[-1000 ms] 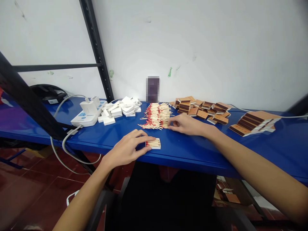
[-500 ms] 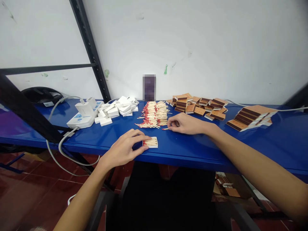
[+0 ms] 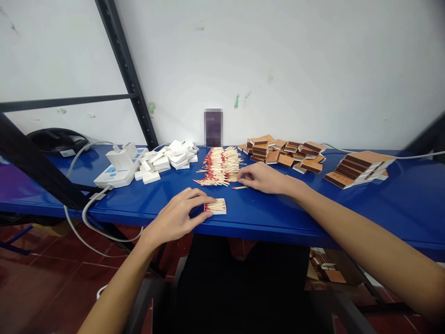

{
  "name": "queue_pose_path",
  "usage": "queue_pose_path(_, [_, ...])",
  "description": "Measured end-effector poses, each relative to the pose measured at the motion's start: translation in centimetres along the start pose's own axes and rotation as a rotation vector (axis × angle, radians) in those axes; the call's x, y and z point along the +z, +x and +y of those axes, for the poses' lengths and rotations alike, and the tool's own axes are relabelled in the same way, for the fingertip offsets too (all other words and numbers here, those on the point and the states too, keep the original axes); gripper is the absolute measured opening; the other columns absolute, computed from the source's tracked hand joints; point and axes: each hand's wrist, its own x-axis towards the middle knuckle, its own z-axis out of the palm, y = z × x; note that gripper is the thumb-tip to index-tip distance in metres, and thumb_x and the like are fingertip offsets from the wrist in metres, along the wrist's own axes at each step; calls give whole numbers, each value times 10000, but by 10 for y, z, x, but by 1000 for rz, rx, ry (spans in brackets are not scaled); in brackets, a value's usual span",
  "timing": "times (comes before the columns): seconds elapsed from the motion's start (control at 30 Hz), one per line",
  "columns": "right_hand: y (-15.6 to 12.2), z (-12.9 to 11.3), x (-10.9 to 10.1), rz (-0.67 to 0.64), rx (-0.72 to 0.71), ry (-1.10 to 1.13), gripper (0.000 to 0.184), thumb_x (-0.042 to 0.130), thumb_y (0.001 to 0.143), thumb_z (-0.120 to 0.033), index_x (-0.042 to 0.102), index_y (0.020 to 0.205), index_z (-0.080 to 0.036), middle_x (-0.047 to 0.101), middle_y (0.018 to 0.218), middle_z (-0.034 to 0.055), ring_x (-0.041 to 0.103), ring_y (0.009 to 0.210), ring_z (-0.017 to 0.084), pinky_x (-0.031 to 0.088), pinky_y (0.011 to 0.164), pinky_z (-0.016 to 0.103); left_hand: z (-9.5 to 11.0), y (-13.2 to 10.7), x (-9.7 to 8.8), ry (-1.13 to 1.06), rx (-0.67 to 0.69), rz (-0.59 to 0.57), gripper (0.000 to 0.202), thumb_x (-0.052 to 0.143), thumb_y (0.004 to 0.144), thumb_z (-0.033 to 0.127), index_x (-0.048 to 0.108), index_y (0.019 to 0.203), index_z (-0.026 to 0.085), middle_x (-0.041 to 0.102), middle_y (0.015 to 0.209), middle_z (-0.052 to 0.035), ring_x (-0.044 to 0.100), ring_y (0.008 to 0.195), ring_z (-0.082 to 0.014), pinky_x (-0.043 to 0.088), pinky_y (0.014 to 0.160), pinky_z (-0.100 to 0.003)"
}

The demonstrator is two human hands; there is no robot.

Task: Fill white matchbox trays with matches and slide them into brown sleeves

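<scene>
A small white matchbox tray (image 3: 219,212) filled with red-tipped matches lies near the table's front edge. My left hand (image 3: 182,211) grips its left end between thumb and fingers. Behind it spreads a large heap of loose matches (image 3: 222,164), red heads mostly to the left. The curled fingers of my right hand (image 3: 259,177) meet the heap's near right edge in a pinch; what is between the fingertips is hidden. One loose match (image 3: 239,188) lies on the table just below those fingers.
White empty-looking trays (image 3: 167,157) are heaped at back left, beside a power strip (image 3: 118,174) with chargers and cables. Brown matchbox sleeves (image 3: 285,153) lie at back right, with a stack of sleeves (image 3: 358,167) farther right. A black metal post (image 3: 128,69) rises at left.
My right hand's fingertips have moved slightly up, away from the single match to the heap's edge. My left hand keeps its grip on the tray. The whole view has shifted slightly.
</scene>
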Motion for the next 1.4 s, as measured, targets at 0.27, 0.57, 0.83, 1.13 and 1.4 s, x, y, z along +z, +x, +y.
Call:
queue_pose_path(0.27, [-3,-5,-4,-35,29,49,176,555,831,-290,673,797,-163,589,636,3,491,567,127,325,600,261,0,0,0,1,-4,-2,289,547,965,349,653,1217,257,639,1140,-57,591,1062,-204,479,950,-362])
queue_pose_path(0.57, [1,-6,2,15,-16,108,250,509,897,-319,695,959,-163,615,702,11,487,591,126,327,621,254,-1,0,1,1,0,2,288,539,968,357,657,1210,254,642,1136,-62,590,1053,-210,482,945,-381])
queue_pose_path(0.83, [1,-5,3,15,-31,111,254,510,914,-328,697,947,-159,641,728,24,510,604,130,337,636,260,-1,0,1,5,-3,-7,287,535,970,364,653,1205,251,633,1142,-60,582,1064,-208,472,953,-372])
queue_pose_path(1.13, [2,-5,2,5,-30,94,270,508,919,-317,722,978,-162,675,745,34,532,614,137,349,645,263,0,0,0,6,-4,-2,283,536,969,361,659,1199,250,635,1142,-59,584,1064,-211,475,951,-370])
queue_pose_path(1.4, [3,-5,3,9,-12,92,227,521,891,-299,702,868,-164,652,703,25,514,593,127,339,622,258,-1,0,1,8,-12,-7,279,540,968,361,663,1194,253,637,1146,-53,583,1067,-208,473,955,-364])
